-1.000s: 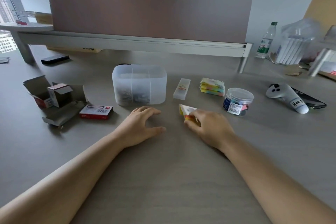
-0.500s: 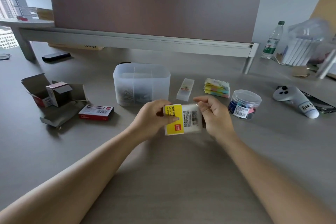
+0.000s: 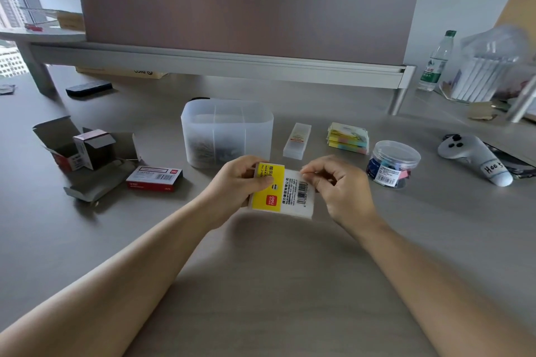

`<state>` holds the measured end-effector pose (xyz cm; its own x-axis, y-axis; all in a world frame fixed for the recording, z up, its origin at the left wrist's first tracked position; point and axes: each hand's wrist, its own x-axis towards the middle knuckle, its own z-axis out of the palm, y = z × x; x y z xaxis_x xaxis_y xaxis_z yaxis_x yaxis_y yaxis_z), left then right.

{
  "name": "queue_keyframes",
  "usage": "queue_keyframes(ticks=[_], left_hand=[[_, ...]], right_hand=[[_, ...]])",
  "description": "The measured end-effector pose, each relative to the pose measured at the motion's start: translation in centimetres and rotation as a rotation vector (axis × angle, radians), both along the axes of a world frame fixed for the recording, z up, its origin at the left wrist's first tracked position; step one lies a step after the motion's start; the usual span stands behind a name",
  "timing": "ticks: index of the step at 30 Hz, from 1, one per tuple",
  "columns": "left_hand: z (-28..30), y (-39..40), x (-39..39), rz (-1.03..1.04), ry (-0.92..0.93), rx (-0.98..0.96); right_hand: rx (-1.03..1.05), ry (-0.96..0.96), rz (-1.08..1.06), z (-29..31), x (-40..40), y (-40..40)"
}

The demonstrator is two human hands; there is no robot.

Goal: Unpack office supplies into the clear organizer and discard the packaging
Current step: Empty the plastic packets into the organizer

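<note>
A small yellow-and-white index tab pack (image 3: 282, 191) is held just above the desk in front of me. My left hand (image 3: 236, 182) grips its yellow end, thumb on the label. My right hand (image 3: 338, 185) pinches the upper edge of its white barcode end. Behind the pack stands the clear organizer (image 3: 227, 132), with dark clips in its left compartments. A red staple box (image 3: 155, 178) and several opened grey cardboard boxes (image 3: 84, 151) lie to the left.
Right of the organizer lie a slim clear case (image 3: 298, 140), a stack of coloured sticky notes (image 3: 348, 138) and a round clear tub of binder clips (image 3: 391, 162). A white controller (image 3: 475, 158) lies far right. A water bottle (image 3: 436, 62) and a desk divider (image 3: 246, 9) stand behind.
My right hand lifted the pack off the desk and my left hand came over to grip its yellow end. Both hands now hold it label up.
</note>
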<state>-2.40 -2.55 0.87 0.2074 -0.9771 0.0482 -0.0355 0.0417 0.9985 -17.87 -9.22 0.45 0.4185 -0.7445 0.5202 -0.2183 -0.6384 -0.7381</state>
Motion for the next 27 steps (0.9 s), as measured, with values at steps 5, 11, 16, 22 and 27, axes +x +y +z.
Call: queue_keyframes(ticks=[5,11,16,22,27], left_hand=[[0.1,-0.2,0.5,0.000,0.079,0.044],[0.6,0.0,0.4,-0.006,0.178,0.048],[0.6,0.2,-0.2,0.078,0.074,0.022],[0.5,0.1,-0.4,0.170,0.032,-0.018],[0.5,0.0,-0.7,0.184,-0.015,-0.030]], right_hand=[[0.187,-0.118,0.096,0.8,0.0,0.7],[0.395,-0.268,0.193,1.6,0.0,0.7],[0.403,-0.145,0.157,1.1,-0.2,0.4],[0.207,0.068,-0.004,0.4,0.3,0.1],[0.217,0.018,-0.034,0.4,0.3,0.0]])
